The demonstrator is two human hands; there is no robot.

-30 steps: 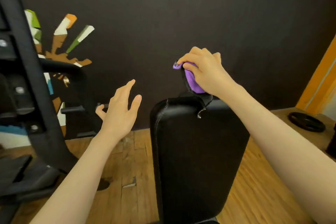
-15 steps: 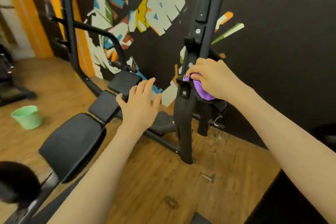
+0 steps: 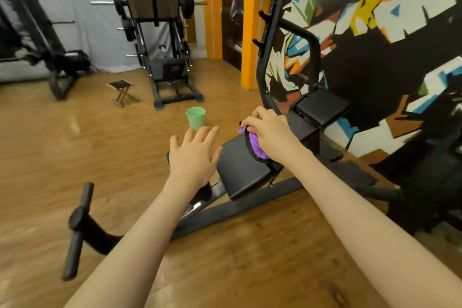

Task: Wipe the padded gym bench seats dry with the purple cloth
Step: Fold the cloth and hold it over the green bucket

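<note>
My right hand (image 3: 268,132) is closed around the purple cloth (image 3: 257,146), which has a black edge and hangs over the upper side of a black padded seat (image 3: 243,170). Whether the cloth touches the pad I cannot tell. Spread open with nothing in it, my left hand (image 3: 193,155) hovers just left of that pad. Beyond the first pad, further along the same black frame, lie a second pad (image 3: 301,129) and a smaller third pad (image 3: 322,107).
A green bucket (image 3: 195,117) stands on the wooden floor just beyond my left hand. A black handlebar (image 3: 76,227) sticks out at lower left. A folding stool (image 3: 122,92) and a weight machine (image 3: 162,40) stand further back. The painted wall runs along the right.
My view has swung left from an upright black pad by the dark wall to the low bench with several pads. Both hands keep their pose, the right one still gripping the cloth.
</note>
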